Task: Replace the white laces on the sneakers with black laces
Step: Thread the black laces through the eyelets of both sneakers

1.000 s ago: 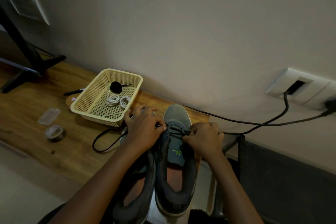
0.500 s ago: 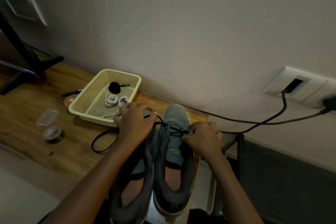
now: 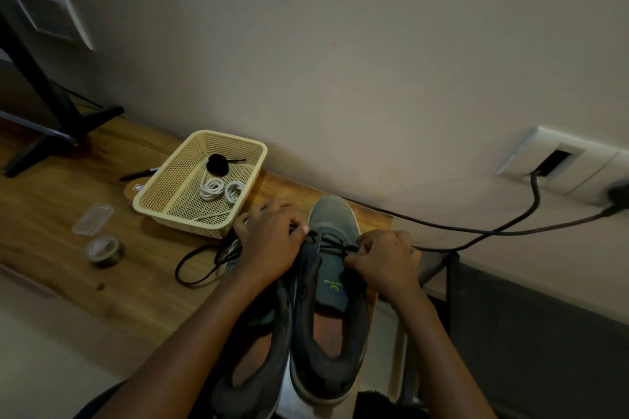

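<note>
Sneakers (image 3: 332, 303) side by side at counter's (image 3: 61, 211) 5 o'clock edge, toes toward 12. Left hand (image 3: 272, 243) and right hand (image 3: 386, 258) each pinch black lace (image 3: 335, 246) across right shoe. White laces (image 3: 221, 189) coiled in basket (image 3: 160, 202), 10 o'clock.

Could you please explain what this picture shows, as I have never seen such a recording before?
There is no machine here: a camera worn on a person's head looks down at their two bare hands. The left hand and right hand each pinch a black lace threaded across a grey sneaker; a second sneaker lies beside it. The sneaker's toe lies on a wooden table. There too stand a basket holding coiled white laces and a black bundle, plus a tape roll and a clear case.
</note>
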`<state>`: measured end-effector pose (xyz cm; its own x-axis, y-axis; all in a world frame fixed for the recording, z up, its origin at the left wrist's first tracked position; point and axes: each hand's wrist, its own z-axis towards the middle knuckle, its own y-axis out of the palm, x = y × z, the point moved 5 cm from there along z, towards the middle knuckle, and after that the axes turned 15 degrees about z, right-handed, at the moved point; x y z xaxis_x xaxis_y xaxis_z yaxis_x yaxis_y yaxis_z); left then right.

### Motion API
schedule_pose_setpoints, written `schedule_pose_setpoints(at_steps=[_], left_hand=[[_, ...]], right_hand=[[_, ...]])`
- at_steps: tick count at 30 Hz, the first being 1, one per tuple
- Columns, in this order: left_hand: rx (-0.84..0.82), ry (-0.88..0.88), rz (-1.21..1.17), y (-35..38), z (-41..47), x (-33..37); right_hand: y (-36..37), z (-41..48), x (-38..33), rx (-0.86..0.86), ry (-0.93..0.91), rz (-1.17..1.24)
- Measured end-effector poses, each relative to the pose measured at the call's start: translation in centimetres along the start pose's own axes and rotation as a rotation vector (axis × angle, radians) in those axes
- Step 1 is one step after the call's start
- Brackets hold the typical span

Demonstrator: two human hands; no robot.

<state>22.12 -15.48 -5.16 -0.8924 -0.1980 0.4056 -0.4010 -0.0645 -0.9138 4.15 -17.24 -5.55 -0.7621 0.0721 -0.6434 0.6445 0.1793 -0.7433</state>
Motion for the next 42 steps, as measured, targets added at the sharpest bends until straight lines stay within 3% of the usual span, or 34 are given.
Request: schedule_pose_setpoints(at_steps=[4,6,10,14,19,27,35,42], left_hand=[[0.155,-0.227,-0.229,-1.9,0.7,-2.5],[0.192,-0.248,-0.247,-2.2,0.7,-3.1],[0.213,-0.148,-0.178,-2.0,0.3,-2.0],[0.333,0.113,-0.037,-2.6,-0.5,0.7],[0.121,0.202,0.205,-0.5,-1.0,1.4],[0.128,0.075,0.233,-0.8,-0.4,0.5],[0.204,-0.19,0.187,-3.1,0.2,-3.3],[0.189,0.172,0.215,-1.6,-0.4,0.5]], right_hand=[[0.1,0.0,0.1,0.009,0.003,0.008],[0.2,0.1,0.0,0.011,-0.01,0.004],[0.3,0.2,0.0,0.016,-0.035,0.01],[0.4,0.2,-0.1,0.017,-0.042,0.03],[0.3,0.1,-0.2,0.012,-0.054,0.031],[0.0,0.1,0.1,0.025,-0.029,0.026],[0.2,0.4,0.4,0.034,-0.043,0.023],[0.2,0.2,-0.1,0.004,-0.056,0.033]])
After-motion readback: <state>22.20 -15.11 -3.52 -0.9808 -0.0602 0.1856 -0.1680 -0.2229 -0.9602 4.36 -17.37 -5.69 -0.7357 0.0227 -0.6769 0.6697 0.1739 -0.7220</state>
